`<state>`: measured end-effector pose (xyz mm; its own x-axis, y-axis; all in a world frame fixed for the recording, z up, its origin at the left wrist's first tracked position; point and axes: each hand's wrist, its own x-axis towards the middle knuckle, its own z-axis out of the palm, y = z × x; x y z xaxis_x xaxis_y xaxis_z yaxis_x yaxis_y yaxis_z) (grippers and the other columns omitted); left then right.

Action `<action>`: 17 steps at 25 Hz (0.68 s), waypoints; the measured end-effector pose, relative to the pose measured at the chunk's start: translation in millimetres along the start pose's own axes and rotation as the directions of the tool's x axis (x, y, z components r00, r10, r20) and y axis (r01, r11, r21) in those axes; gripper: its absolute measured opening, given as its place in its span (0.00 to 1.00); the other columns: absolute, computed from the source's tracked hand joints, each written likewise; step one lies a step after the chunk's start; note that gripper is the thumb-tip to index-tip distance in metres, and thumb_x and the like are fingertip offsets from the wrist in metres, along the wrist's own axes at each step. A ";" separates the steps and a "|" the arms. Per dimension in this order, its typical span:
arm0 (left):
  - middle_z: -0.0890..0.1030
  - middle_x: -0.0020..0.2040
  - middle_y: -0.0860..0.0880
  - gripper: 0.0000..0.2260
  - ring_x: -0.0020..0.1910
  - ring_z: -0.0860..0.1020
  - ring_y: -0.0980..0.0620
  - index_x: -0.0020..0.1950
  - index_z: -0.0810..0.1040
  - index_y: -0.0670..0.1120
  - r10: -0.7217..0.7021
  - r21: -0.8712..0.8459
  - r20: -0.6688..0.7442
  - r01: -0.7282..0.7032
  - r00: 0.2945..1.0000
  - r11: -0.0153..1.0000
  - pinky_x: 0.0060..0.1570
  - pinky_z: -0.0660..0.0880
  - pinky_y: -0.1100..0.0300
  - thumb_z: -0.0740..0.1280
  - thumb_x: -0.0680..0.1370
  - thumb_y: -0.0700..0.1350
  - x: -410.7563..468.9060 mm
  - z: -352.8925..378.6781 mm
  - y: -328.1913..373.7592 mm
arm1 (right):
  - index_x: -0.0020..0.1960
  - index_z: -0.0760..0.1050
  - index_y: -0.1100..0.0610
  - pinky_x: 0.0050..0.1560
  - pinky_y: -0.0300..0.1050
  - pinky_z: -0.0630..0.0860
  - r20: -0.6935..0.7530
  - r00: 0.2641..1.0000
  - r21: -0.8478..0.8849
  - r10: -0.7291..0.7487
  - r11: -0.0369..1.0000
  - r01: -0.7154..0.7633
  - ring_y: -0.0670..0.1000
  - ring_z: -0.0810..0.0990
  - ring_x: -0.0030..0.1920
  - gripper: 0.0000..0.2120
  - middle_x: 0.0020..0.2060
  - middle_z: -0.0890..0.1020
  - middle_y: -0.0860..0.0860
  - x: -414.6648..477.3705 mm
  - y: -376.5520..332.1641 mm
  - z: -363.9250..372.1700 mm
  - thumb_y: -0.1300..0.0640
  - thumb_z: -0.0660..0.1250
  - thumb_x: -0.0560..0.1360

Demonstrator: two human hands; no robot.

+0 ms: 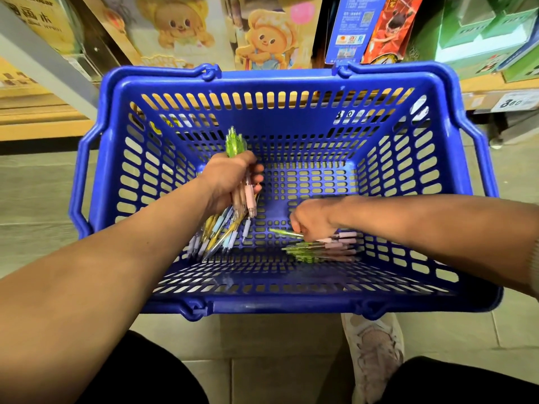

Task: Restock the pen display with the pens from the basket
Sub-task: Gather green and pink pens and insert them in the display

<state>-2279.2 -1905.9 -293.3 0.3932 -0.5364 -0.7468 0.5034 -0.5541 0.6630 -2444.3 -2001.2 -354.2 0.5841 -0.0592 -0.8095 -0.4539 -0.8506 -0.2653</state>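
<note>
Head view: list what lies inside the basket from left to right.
Loose pastel pens → left hand gripping a bunch of pens → right hand → green and pink pens on the basket floor.

**Plastic, tile and printed card**

The basket (291, 83) looks like moulded blue plastic, smooth with a slight sheen, its walls and bottom pierced by slots. The pens (323, 247) lying in it have clear, glossy plastic barrels tinted green, with matt pale pink grips; those in the bundle (224, 228) show the same clear plastic with yellow, blue and lilac grips. The floor (277, 345) is grey tile, matt and faintly mottled. The shoe (376, 354) looks like pale mesh cloth. The boxes (262, 33) behind are glossy printed card, on a shelf (43, 123) of pale wood finish.
</note>
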 end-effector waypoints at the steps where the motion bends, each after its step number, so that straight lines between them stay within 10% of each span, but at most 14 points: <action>1: 0.82 0.45 0.42 0.04 0.39 0.80 0.47 0.51 0.74 0.39 0.005 -0.008 -0.011 -0.005 1.000 1.000 0.43 0.81 0.49 0.64 0.83 0.39 -0.1 1.2 0.0 | 0.54 0.82 0.54 0.54 0.50 0.82 -0.034 0.999 0.105 0.018 0.994 -0.014 0.52 0.83 0.46 0.08 0.44 0.83 0.49 -2.2 -3.3 -3.5 0.54 0.68 0.76; 4: 0.82 0.51 0.39 0.09 0.45 0.81 0.42 0.61 0.72 0.36 0.021 -0.004 -0.058 -0.021 0.998 1.000 0.45 0.82 0.46 0.64 0.83 0.40 1.4 3.9 0.0 | 0.49 0.81 0.54 0.50 0.45 0.84 -0.200 0.958 0.745 0.205 0.667 0.013 0.48 0.86 0.46 0.04 0.45 0.86 0.52 6.6 -5.8 -31.4 0.56 0.72 0.74; 8: 0.80 0.41 0.39 0.13 0.34 0.80 0.42 0.63 0.72 0.34 0.004 0.057 -0.084 0.001 0.996 0.998 0.38 0.81 0.45 0.63 0.84 0.42 2.5 3.9 -0.3 | 0.48 0.82 0.58 0.48 0.41 0.84 -0.330 0.918 0.925 0.222 0.271 0.266 0.50 0.87 0.48 0.05 0.46 0.87 0.55 8.0 -20.6 -55.3 0.64 0.74 0.74; 17: 0.79 0.44 0.33 0.18 0.41 0.80 0.36 0.65 0.72 0.29 0.001 0.117 -0.061 0.006 0.998 0.993 0.51 0.81 0.35 0.65 0.84 0.43 1.9 5.5 -1.9 | 0.58 0.83 0.56 0.53 0.42 0.80 -0.385 0.903 0.897 0.190 0.309 0.317 0.49 0.85 0.52 0.13 0.49 0.87 0.52 16.3 -24.9 -50.4 0.60 0.74 0.74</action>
<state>-2283.7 -1909.4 -295.7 0.4399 -0.4968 -0.7481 0.4127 -0.6281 0.6597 -2389.6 -2007.3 -334.4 0.7001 -0.4165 -0.5800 -0.5587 0.1864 -0.8082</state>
